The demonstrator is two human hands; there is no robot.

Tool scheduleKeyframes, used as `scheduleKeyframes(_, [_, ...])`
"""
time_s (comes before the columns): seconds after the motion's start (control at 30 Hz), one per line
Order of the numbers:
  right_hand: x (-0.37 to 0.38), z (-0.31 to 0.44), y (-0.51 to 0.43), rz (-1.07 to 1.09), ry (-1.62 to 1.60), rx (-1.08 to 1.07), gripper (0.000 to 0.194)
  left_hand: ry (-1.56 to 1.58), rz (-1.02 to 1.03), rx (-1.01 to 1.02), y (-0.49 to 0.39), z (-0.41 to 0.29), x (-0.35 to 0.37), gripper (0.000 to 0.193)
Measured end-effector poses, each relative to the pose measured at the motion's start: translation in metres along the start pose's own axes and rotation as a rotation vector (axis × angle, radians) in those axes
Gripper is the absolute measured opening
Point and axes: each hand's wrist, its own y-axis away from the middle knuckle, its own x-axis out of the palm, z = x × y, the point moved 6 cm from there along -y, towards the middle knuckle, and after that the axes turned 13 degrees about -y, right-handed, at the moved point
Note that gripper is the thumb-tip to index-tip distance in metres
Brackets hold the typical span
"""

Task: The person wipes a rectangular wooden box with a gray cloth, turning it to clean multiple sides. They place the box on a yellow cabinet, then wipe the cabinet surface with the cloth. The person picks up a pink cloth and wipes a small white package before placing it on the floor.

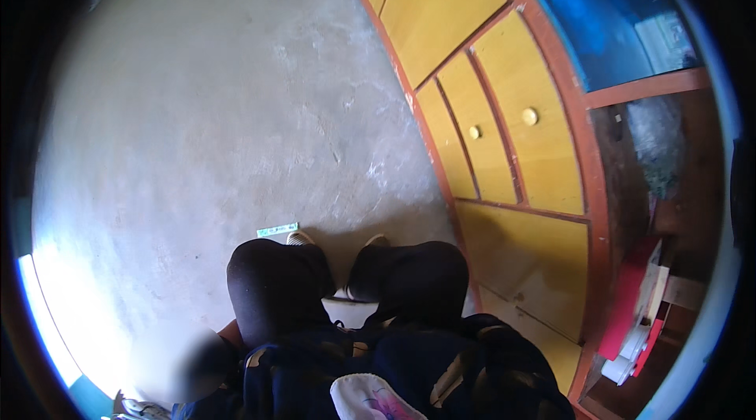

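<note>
Before me are my two bent knees in dark trousers (277, 284), and part of a pale seat (354, 312) shows between my legs. At the outer side of the left thigh a small piece of my left hand or forearm (232, 332) is visible. A dark blurred patch covers the area beside it, so the fingers and anything in them are hidden. My right hand is out of view. Close to the toe of my left shoe (300, 237) a narrow printed strip or packet (277, 230) lies on the concrete floor (224, 124). A white cloth with a pink pattern (375, 399) is at my front.
A wooden cabinet with yellow doors and drawers (546, 154) runs along my right. Its open shelves hold a clear plastic bag (655, 130) and a red object (632, 299) beside white round containers (625, 358). Bright light (71, 313) falls on the left.
</note>
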Motion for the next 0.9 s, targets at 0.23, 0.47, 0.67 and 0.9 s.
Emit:
scheduleKeyframes(0.23, [-0.091, 0.067, -0.020, -0.206, 0.091, -0.282, 0.042, 0.223, -0.031, 0.257, -0.067, -0.074, 0.061, 0.049])
scheduleKeyframes(0.47, [-0.205, 0.204, 0.079, -0.295, -0.640, -0.907, 0.043, 0.677, -0.069, 1.047, 0.067, -0.338, 0.003, 0.045])
scheduleKeyframes(0.67, [-0.191, 0.308, 0.203, -0.125, -0.911, -1.124, 0.043, 0.329, 0.936, 1.129, 0.287, -0.485, 0.114, 0.093])
scheduleKeyframes(0.9, [-0.200, 0.307, 0.228, -0.497, -0.751, -1.313, 0.057, 0.834, 1.057, 0.910, 0.284, -0.544, 0.196, 0.051])
